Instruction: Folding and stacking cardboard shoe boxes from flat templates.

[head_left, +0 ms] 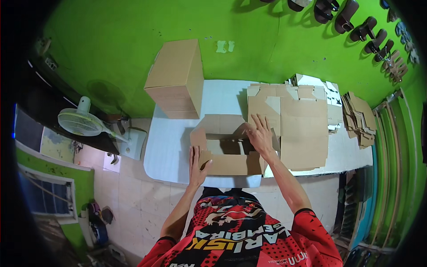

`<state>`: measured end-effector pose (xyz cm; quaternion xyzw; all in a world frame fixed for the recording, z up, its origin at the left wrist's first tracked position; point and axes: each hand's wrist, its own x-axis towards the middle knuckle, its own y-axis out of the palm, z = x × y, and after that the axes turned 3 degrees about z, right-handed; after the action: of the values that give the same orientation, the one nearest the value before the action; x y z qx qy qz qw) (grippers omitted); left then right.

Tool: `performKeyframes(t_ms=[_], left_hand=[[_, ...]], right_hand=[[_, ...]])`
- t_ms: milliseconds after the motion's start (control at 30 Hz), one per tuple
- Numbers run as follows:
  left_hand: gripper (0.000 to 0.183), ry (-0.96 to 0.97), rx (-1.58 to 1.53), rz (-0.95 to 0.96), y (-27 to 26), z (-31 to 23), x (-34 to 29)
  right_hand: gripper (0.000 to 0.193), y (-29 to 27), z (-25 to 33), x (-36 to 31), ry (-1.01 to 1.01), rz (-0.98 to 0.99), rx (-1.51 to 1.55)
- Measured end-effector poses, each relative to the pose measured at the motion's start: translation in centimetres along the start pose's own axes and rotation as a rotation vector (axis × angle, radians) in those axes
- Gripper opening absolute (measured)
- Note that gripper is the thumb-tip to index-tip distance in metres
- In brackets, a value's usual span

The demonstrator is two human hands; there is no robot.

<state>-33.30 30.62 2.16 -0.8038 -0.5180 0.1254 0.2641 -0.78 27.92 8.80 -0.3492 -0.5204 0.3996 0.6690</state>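
Observation:
A brown cardboard box (233,164) stands on the white table in front of me, its top open and its far flap raised. My left hand (197,168) rests with fingers extended against the box's near left corner, thumb apart. Over the right end of the box reaches my right hand (260,135), its fingers spread at the right side flap. Neither hand wraps round anything. Inside, the box is partly in shadow, so its floor is hard to make out.
A tall closed carton (173,75) stands at the table's (167,147) far left. Flat cardboard blanks (304,129) are stacked to the right, with more cut cardboard (359,118) beyond. A fan (82,121) stands at left. Sandals (347,17) hang on the green wall.

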Motion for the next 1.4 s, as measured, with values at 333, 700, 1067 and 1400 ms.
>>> performKeyframes(t_ms=[333, 700, 1067, 1400], left_hand=[[0.097, -0.053, -0.204, -0.008, -1.4, 0.0, 1.4], [0.115, -0.198, -0.521, 0.11, -0.3, 1.9, -0.2], [0.102, -0.176, -0.231, 0.045, -2.4, 0.7, -0.5], [0.09, -0.029, -0.007, 0.078, -1.7, 2.5, -0.4]], right_hand=[[0.041, -2.0, 3.9, -14.7, 0.414, -0.29, 0.333], [0.081, 1.1, 5.3, -16.8, 0.91, -0.117, 0.952], [0.088, 1.1, 4.6, -16.9, 0.811, -0.14, 0.868], [0.086, 1.6, 3.7, -16.5, 0.743, -0.055, 0.764]])
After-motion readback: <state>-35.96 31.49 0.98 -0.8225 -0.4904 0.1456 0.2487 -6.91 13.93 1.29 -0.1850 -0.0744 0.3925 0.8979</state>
